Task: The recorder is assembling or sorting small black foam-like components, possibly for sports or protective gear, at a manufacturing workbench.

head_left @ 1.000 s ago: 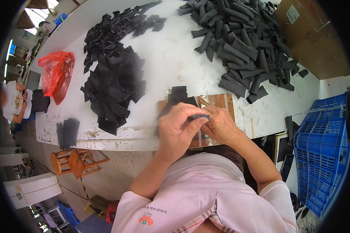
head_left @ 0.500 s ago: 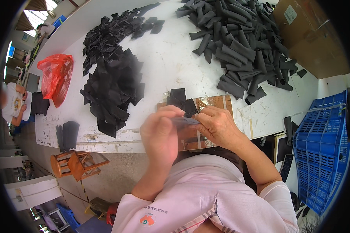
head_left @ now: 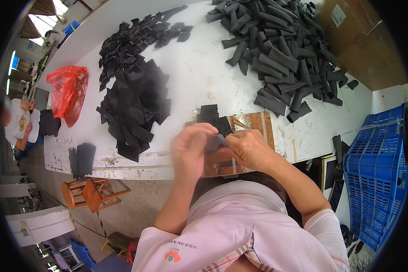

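Note:
My left hand (head_left: 188,147) and my right hand (head_left: 250,147) meet over the near edge of the table. Between them a small dark grey fabric piece (head_left: 214,143) is pinched by the fingers of both. It bends upward at its right end, near my right fingertips. Under my hands lies a taped brown cardboard sheet (head_left: 258,124). Just beyond my fingers, a few black fabric pieces (head_left: 208,113) rest on that sheet. My left hand is slightly blurred, and some of its fingertips are hidden behind the fabric.
Flat black pieces (head_left: 133,111) form a pile at left, with smaller ones (head_left: 127,45) behind. Grey fabric tubes (head_left: 276,63) are heaped at far right beside a cardboard box (head_left: 362,45). A red plastic bag (head_left: 70,93), blue crate (head_left: 376,167), wooden stool (head_left: 93,195) and another person (head_left: 20,120) flank them.
The fabric piece has gone from lying nearly level to hanging lower and bent between my fingers. My left hand has shifted slightly right and down; my right hand has barely moved.

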A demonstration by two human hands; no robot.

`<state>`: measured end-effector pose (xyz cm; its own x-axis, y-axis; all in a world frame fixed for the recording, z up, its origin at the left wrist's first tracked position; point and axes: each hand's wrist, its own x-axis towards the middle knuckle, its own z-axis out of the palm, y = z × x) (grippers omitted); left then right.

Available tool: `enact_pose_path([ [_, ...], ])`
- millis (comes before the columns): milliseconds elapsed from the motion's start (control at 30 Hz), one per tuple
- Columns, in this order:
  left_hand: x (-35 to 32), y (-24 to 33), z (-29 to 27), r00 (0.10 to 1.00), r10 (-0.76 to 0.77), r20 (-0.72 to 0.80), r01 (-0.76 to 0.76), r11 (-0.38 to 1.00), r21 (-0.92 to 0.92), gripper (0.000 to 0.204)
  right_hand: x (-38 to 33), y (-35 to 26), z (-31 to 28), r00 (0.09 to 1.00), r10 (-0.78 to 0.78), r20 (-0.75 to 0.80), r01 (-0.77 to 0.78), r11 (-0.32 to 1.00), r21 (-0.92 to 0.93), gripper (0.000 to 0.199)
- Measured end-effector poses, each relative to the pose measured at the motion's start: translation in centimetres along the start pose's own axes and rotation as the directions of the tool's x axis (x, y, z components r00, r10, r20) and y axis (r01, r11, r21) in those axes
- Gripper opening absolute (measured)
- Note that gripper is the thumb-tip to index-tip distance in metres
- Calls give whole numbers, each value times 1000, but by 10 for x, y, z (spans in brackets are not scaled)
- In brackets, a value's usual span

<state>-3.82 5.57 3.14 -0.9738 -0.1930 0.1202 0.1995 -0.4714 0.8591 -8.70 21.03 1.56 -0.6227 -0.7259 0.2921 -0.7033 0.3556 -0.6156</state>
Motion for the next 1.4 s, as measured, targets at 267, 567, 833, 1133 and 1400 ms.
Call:
enact_pose_path([
  [267, 63, -85, -47, 970, 72, -231, 229, 33, 973, 41, 44, 26, -47, 866, 444, -231, -248, 782, 571, 44],
  [567, 75, -86, -67, 973, 120, -197, 140, 374, 917, 13, -36, 13, 4, 796, 575, 189, -544, 543, 640, 38],
  [833, 51, -14, -46, 834, 180, -522, -255, 964, -75, 11, -30, -28, 13, 890, 426, 162, -451, 769, 454, 31],
  [1133, -28, -1, -26, 789, -547, -280, 271, 719, -641, 18, -12, -60, 41, 882, 431, -188, -241, 758, 606, 41],
  [1400, -57, -39, -16, 802, -594, -66, 390, 604, -694, 18, -17, -46, 46, 798, 515, -312, -275, 773, 572, 7],
])
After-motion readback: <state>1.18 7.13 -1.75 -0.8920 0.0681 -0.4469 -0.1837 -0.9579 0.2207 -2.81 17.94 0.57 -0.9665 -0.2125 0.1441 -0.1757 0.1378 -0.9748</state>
